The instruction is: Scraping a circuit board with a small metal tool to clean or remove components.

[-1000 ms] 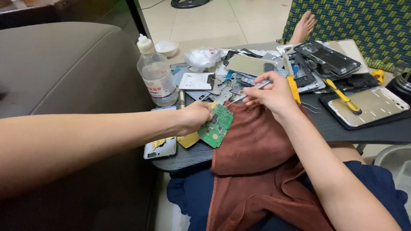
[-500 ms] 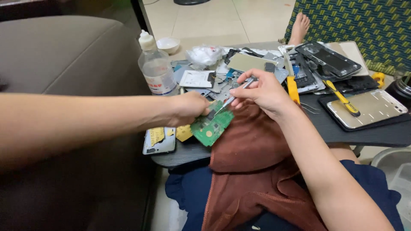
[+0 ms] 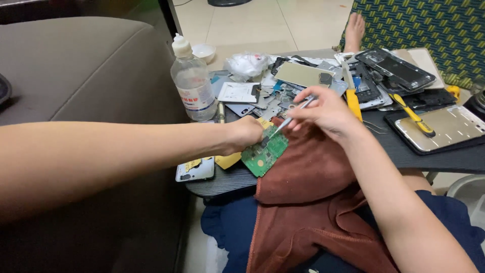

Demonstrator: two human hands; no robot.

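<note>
Circuit board (image 3: 264,154) under left hand (image 3: 246,133), tweezers (image 3: 286,122) in right hand (image 3: 326,110)

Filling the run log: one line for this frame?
left hand: holds green board | right hand: holds tweezers, tips at board | board on brown cloth | bottle behind

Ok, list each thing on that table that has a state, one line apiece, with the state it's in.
Green circuit board: held at the table edge by the left hand.
Silver metal tweezers: pinched in the right hand, tips down on the board.
Clear plastic bottle: upright, white cap on.
Rust-brown towel: draped from table to lap.
Yellow-handled tool: lying flat, untouched.
</note>
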